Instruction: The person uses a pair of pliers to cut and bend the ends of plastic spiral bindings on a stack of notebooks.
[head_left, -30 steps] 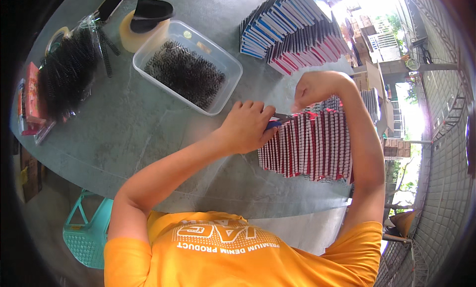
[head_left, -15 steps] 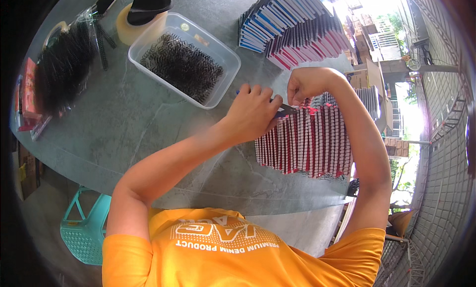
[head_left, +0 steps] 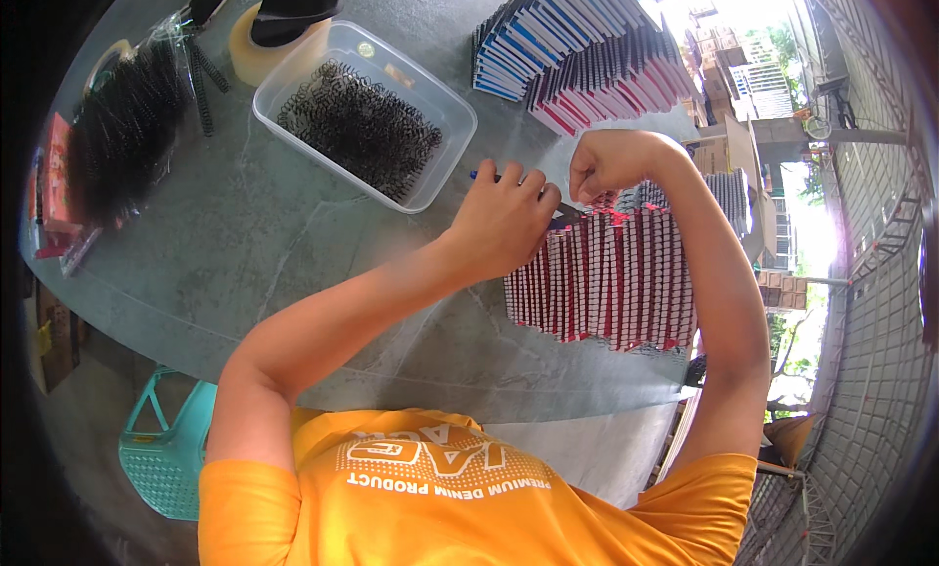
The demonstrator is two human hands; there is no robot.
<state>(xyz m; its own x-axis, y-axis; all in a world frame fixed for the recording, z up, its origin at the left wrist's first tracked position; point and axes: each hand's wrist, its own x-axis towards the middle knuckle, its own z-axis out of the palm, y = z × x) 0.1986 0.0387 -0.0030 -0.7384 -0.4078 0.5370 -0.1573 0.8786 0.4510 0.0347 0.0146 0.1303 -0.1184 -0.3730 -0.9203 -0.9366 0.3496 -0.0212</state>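
Note:
My left hand (head_left: 504, 219) is wrapped round a blue-handled tool (head_left: 564, 216) that looks like pliers. Its dark tip reaches the far left corner of a stack of spiral-bound notebooks (head_left: 597, 282), whose bound edges show rows of pale coil and dark red bands. Just past that corner, my right hand (head_left: 602, 165) is bent over with its fingers closed near pinkish-red bits on the far edge of the notebooks. What sits between those fingertips is hidden.
Left of the hands stands a clear plastic tub (head_left: 440, 180) of short black coils (head_left: 357, 131). Beyond lie a tape roll (head_left: 252, 62), bagged black coils (head_left: 132, 135) and stacked blue and pink notebooks (head_left: 577, 47). A turquoise stool (head_left: 166, 458) stands beside the table (head_left: 196, 272).
Both hands stay at the notebooks' far edge. My left hand has shifted very slightly with the tool, while my right hand is nearly still.

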